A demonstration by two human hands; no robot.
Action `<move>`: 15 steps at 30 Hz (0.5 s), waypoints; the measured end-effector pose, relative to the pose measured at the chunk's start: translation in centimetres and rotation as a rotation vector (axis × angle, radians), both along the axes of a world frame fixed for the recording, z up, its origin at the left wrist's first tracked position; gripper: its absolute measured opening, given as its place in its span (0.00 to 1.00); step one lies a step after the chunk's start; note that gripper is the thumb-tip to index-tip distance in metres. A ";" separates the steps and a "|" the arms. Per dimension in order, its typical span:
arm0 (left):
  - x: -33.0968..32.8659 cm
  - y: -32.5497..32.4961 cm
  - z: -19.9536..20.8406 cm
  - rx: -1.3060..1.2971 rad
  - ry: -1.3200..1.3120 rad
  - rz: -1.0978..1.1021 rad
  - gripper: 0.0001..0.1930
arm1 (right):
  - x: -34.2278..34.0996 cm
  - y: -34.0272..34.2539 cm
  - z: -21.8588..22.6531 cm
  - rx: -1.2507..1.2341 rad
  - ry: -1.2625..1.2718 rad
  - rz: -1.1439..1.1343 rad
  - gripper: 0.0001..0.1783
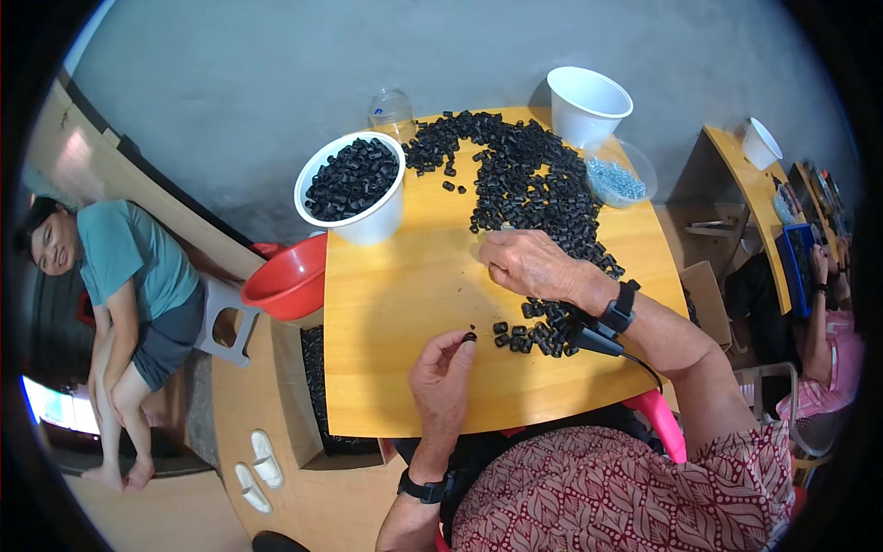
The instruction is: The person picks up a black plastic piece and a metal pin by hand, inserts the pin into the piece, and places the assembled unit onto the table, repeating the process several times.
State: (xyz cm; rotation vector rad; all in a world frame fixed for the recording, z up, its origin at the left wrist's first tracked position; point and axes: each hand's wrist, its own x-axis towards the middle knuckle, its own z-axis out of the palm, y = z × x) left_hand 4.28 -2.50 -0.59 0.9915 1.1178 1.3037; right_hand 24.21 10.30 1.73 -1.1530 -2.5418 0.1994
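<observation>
My left hand (pixel 440 382) is closed near the table's front edge, pinching a small black plastic part (pixel 470 338) between thumb and fingertips. A tiny dark bit (pixel 473 326) shows just beyond it. Over the middle of the table, my right hand (pixel 533 265) is curled beside the large heap of black plastic parts (pixel 524 170). Its fingertips are partly hidden, and I cannot make out what they hold. Under my right wrist lies a smaller cluster of the same parts (pixel 550 339), next to a dark grey device (pixel 596 341) with a cable.
A white bucket (pixel 391 204) full of black parts stands at the table's (pixel 386 304) left. Another white bucket (pixel 589 124) and a clear bowl of small bluish metal pieces (pixel 616 179) are at far right. A red basin (pixel 285 285) is left; people sit on both sides.
</observation>
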 end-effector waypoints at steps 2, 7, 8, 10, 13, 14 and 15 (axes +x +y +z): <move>0.0 -0.1 -0.2 0.003 -0.013 0.021 0.08 | -0.3 -1.1 1.0 -0.130 0.193 0.031 0.04; 0.0 0.3 0.4 0.034 -0.016 0.033 0.08 | -1.9 -5.1 4.6 -0.259 0.427 0.188 0.05; 0.1 0.2 0.7 0.053 -0.045 0.021 0.08 | -2.2 -5.6 5.1 -0.297 0.439 0.198 0.05; 0.2 0.1 0.5 0.061 -0.051 0.020 0.09 | -2.3 -5.8 5.3 -0.347 0.442 0.200 0.06; 0.1 0.0 0.6 0.055 -0.041 0.023 0.09 | -2.5 -6.1 4.6 -0.342 0.471 0.237 0.05; 0.1 0.0 0.7 0.044 -0.024 0.023 0.09 | -2.6 -6.2 4.8 -0.341 0.469 0.244 0.05; 0.0 -0.1 0.7 0.043 -0.025 0.027 0.09 | -2.6 -6.3 5.0 -0.341 0.469 0.239 0.06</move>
